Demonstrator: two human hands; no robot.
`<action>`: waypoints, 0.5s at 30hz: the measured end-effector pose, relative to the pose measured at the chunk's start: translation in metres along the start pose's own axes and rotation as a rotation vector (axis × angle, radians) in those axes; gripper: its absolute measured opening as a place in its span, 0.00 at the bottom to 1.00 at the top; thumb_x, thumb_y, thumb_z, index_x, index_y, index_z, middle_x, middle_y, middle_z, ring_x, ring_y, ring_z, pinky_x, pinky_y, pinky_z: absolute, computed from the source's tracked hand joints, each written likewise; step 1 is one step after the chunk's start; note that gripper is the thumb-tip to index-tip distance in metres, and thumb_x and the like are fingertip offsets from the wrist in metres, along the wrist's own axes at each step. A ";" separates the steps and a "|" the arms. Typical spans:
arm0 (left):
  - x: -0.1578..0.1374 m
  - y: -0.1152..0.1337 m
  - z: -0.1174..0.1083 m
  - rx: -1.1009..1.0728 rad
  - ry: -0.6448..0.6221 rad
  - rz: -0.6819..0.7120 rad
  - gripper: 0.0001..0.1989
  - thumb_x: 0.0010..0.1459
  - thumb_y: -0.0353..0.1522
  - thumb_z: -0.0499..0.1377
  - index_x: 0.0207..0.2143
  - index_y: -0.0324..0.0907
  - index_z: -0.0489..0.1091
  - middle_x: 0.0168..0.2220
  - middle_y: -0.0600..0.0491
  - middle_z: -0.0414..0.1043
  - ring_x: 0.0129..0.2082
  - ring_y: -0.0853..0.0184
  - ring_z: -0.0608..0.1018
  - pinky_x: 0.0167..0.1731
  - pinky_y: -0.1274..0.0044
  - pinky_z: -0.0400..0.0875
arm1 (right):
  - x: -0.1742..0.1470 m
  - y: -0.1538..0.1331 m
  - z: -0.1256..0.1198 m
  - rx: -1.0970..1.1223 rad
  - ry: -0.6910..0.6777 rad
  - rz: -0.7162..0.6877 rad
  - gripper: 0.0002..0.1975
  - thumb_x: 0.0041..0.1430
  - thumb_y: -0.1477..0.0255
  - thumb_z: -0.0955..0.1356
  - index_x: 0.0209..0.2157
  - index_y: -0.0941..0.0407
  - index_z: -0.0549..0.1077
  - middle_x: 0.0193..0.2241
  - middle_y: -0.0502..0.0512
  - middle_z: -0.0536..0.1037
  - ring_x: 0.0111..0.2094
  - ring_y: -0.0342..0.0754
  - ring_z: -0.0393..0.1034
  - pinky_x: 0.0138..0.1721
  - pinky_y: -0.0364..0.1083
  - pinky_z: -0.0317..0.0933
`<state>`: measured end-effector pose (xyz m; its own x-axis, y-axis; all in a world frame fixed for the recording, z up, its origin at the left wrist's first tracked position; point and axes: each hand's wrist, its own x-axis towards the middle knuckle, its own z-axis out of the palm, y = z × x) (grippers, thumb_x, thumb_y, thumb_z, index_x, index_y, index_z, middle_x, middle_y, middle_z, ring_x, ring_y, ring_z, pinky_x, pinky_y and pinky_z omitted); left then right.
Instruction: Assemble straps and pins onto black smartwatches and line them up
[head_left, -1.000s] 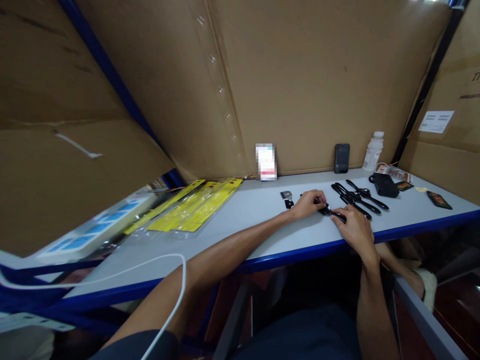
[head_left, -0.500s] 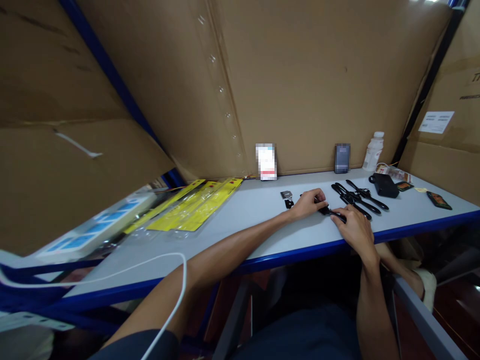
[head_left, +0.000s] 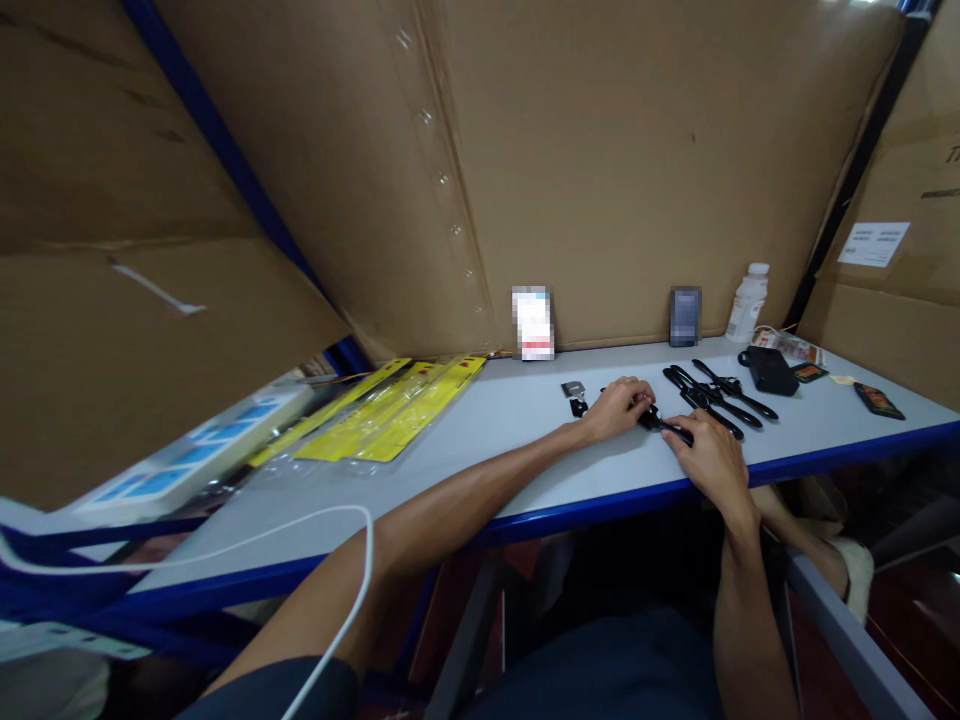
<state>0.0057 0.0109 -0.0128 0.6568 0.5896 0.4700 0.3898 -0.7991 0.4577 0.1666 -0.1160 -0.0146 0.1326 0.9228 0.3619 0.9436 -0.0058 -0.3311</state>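
My right hand (head_left: 706, 445) is closed round the handle of a black long-handled tool (head_left: 679, 434), low over the front half of the table. At the tool's other end, my left hand (head_left: 621, 408) has its fingers bent and pinched at the tool's head, which they partly hide. Just left of that hand lie a flat silvery metal piece (head_left: 573, 389) and a small black piece (head_left: 578, 408). Several similar black tools (head_left: 712, 398) lie in a loose pile beyond my right hand.
Yellow-backed clear packs (head_left: 420, 410) lie at the left, beside a white and blue box (head_left: 187, 460). Two phones, one bright (head_left: 533, 325) and one dark (head_left: 685, 317), lean on the cardboard. A bottle (head_left: 745, 305) and a black case (head_left: 771, 370) stand right. A white cable (head_left: 367, 540) crosses my left arm.
The fingers of my left hand have shifted slightly up at the tool's head, and more of the head shows. My right hand stays in place on the handle.
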 end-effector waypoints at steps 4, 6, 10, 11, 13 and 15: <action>0.003 -0.012 -0.006 -0.052 -0.090 0.070 0.13 0.66 0.27 0.53 0.43 0.41 0.78 0.40 0.48 0.77 0.43 0.62 0.76 0.50 0.70 0.69 | 0.000 0.000 -0.001 -0.005 -0.015 0.004 0.16 0.68 0.64 0.65 0.51 0.49 0.80 0.46 0.55 0.78 0.46 0.51 0.74 0.43 0.46 0.61; 0.004 -0.018 -0.011 -0.112 -0.150 0.102 0.14 0.64 0.27 0.55 0.45 0.41 0.79 0.41 0.48 0.77 0.43 0.63 0.77 0.50 0.70 0.70 | 0.000 -0.001 -0.001 -0.022 -0.028 0.010 0.18 0.69 0.64 0.64 0.54 0.48 0.79 0.46 0.56 0.78 0.46 0.51 0.74 0.43 0.46 0.61; 0.007 -0.027 -0.018 -0.214 -0.220 0.119 0.17 0.58 0.23 0.58 0.47 0.41 0.79 0.42 0.48 0.78 0.44 0.63 0.78 0.51 0.70 0.71 | 0.000 -0.003 -0.003 -0.072 -0.056 0.014 0.22 0.70 0.66 0.61 0.61 0.49 0.74 0.50 0.58 0.79 0.47 0.53 0.75 0.45 0.47 0.63; 0.008 -0.028 -0.019 -0.230 -0.232 0.121 0.18 0.56 0.23 0.58 0.47 0.42 0.80 0.43 0.48 0.78 0.45 0.63 0.78 0.52 0.70 0.71 | -0.001 -0.003 -0.004 -0.085 -0.063 0.011 0.23 0.70 0.66 0.61 0.63 0.49 0.72 0.51 0.59 0.79 0.47 0.53 0.75 0.45 0.47 0.63; 0.009 -0.030 -0.021 -0.257 -0.260 0.122 0.18 0.55 0.23 0.59 0.47 0.42 0.80 0.43 0.48 0.77 0.46 0.62 0.78 0.53 0.69 0.70 | -0.001 -0.005 -0.005 -0.107 -0.076 0.004 0.24 0.71 0.67 0.60 0.64 0.49 0.71 0.51 0.59 0.78 0.47 0.54 0.76 0.46 0.48 0.63; 0.010 -0.031 -0.024 -0.280 -0.295 0.119 0.18 0.56 0.23 0.60 0.47 0.42 0.80 0.44 0.48 0.77 0.46 0.62 0.78 0.53 0.69 0.70 | -0.001 -0.005 -0.006 -0.116 -0.083 0.001 0.23 0.71 0.66 0.60 0.64 0.49 0.71 0.51 0.59 0.78 0.47 0.54 0.76 0.46 0.48 0.63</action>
<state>-0.0152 0.0444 -0.0044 0.8593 0.4033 0.3145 0.1359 -0.7729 0.6198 0.1633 -0.1189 -0.0080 0.1121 0.9513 0.2870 0.9729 -0.0463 -0.2267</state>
